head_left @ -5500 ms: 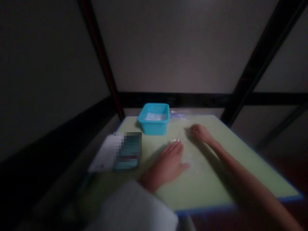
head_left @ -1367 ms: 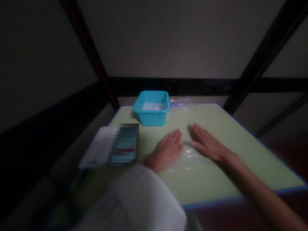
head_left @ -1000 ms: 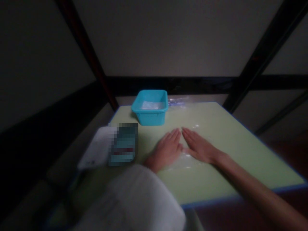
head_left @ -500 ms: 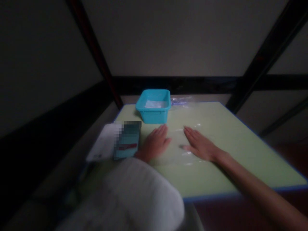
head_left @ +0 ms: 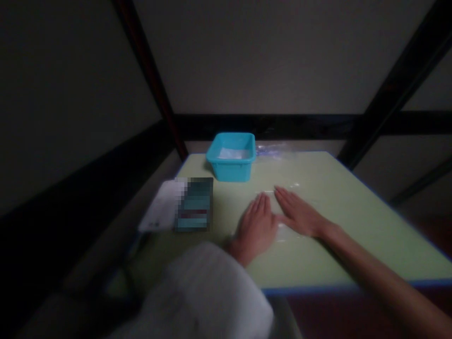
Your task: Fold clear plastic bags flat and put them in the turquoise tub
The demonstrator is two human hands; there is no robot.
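A clear, shiny plastic piece [head_left: 281, 235], seemingly a bag or sheet, lies flat on the yellow-green table [head_left: 356, 221]; its edges are hard to make out. Pressed flat on it, my right hand [head_left: 299, 214] has its fingers stretched forward and its thumb out to the left. My left hand [head_left: 257, 228] lies palm down just beside it, fingers extended, touching or nearly touching the right thumb. Neither hand grips anything.
At the back stands a turquoise plastic basket [head_left: 233, 170] with something white inside. Crumpled clear plastic [head_left: 270, 151] lies right of it. A dark phone-like device [head_left: 195, 205], pixelated, and a white flat item [head_left: 162, 205] are at the left. The table has a blue edge.
My left hand has slid right and toward me over the plastic, up to my right hand. The right hand stays nearly in place; the whole view has shifted slightly.
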